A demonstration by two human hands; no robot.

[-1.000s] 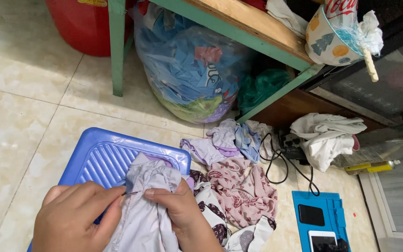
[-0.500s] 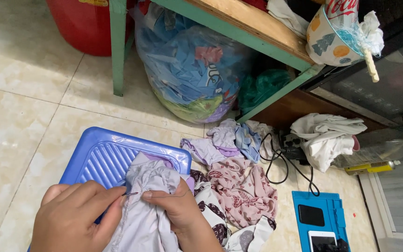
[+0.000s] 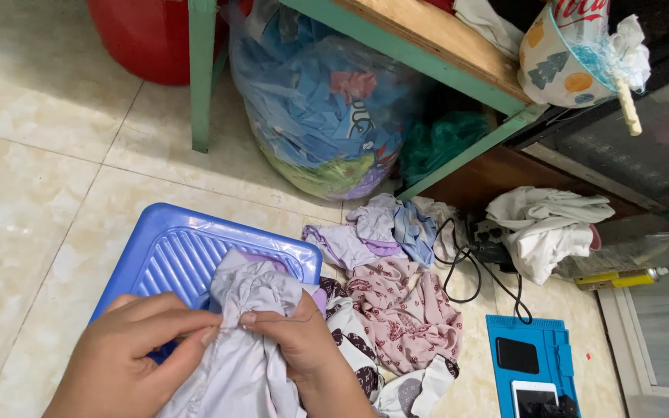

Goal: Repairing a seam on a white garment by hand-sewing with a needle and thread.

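- The left hand point(image 3: 129, 352) and the right hand point(image 3: 303, 348) meet at the near edge of the scene, both pinching the same pale lilac cloth point(image 3: 245, 340); the fingers point(image 3: 195, 329) of the left hand are closed on a fold, thumb against forefinger, and the right hand's fingers grip the fabric just beside them, fingertips nearly touching.
- To handle this fold well, I judge the two pinches should stay close together on one edge or seam, so the thin fabric is held taut between them and does not slip; a light grip ought to be enough, since the cloth looks soft and limp.
- The cloth is a light grey-lilac, crumpled and gathered into ridges at its far end. It drapes over the near right part of a blue ribbed plastic board point(image 3: 183, 251), which lies flat on the tiled floor point(image 3: 32, 201).
- Just right of the hands lies a heap of clothes: a pink flowered garment point(image 3: 408, 310) and, touching it on the near left, a dark-and-white patterned piece point(image 3: 350, 333).
- Near right, a blue mat point(image 3: 505, 379) carries two phones.
- Farther off, small lilac and blue garments point(image 3: 381, 228) lie beside a black cable point(image 3: 466, 271), with a white bundle of cloth point(image 3: 547, 228) to the right.
- Farthest, a clear bag stuffed with blue cloth point(image 3: 327, 108) sits under a green-framed worktop point(image 3: 396, 39), and a red tub point(image 3: 145, 35) stands at far left.
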